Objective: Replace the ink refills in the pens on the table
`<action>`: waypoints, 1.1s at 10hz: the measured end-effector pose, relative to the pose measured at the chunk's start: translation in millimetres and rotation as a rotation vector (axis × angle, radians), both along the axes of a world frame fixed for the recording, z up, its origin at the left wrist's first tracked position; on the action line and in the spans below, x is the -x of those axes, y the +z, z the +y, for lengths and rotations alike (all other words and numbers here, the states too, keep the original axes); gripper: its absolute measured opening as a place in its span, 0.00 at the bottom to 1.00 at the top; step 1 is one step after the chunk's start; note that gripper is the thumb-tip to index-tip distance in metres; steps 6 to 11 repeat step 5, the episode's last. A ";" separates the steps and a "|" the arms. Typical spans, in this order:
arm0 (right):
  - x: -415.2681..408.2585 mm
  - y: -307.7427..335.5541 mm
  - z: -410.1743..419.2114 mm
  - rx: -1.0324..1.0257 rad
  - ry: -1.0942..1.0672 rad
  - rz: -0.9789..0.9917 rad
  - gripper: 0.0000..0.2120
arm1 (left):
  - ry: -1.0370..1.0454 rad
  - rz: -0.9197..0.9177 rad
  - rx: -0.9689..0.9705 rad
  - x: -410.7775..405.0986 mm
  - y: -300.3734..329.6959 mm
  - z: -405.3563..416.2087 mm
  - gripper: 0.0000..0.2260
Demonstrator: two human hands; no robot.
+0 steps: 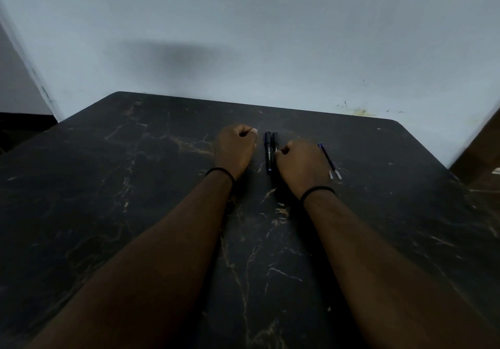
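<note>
Two black pens (270, 151) lie side by side on the dark marble-patterned table (135, 186), pointing away from me. Two thin blue ink refills (330, 161) lie together to the right of the pens. My left hand (236, 149) rests on the table as a closed fist just left of the pens, with nothing in it. My right hand (301, 165) is also a closed fist, lying between the pens and the refills; its thumb side touches or nearly touches the nearer pen. Each wrist wears a thin black band.
A pale wall (243, 37) rises right behind the table's far edge. A dark wooden piece of furniture (481, 159) stands at the table's right side. A dark floor area (21, 129) shows at the far left.
</note>
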State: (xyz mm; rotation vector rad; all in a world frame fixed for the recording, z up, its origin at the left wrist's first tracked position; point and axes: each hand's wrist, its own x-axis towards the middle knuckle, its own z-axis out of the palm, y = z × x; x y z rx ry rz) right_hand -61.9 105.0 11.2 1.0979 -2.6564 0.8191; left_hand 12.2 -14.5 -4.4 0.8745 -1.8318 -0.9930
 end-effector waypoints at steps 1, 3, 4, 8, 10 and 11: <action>-0.4 -0.4 -0.7 0.003 -0.001 -0.013 0.14 | 0.005 -0.006 0.006 -1.2 0.8 1.3 0.13; 1.0 -1.6 -2.1 -0.004 -0.008 0.009 0.13 | -0.001 -0.014 0.001 -0.9 1.1 1.3 0.12; 1.4 -3.0 -1.4 -0.003 0.001 -0.013 0.14 | -0.005 -0.017 -0.006 -1.3 -0.5 1.6 0.10; 2.4 -3.3 -1.6 0.039 0.012 -0.029 0.16 | -0.017 0.013 0.017 -0.4 -1.1 -0.6 0.12; 2.4 -3.3 -1.6 0.039 0.012 -0.029 0.16 | -0.017 0.013 0.017 -0.4 -1.1 -0.6 0.12; 2.4 -3.3 -1.6 0.039 0.012 -0.029 0.16 | -0.017 0.013 0.017 -0.4 -1.1 -0.6 0.12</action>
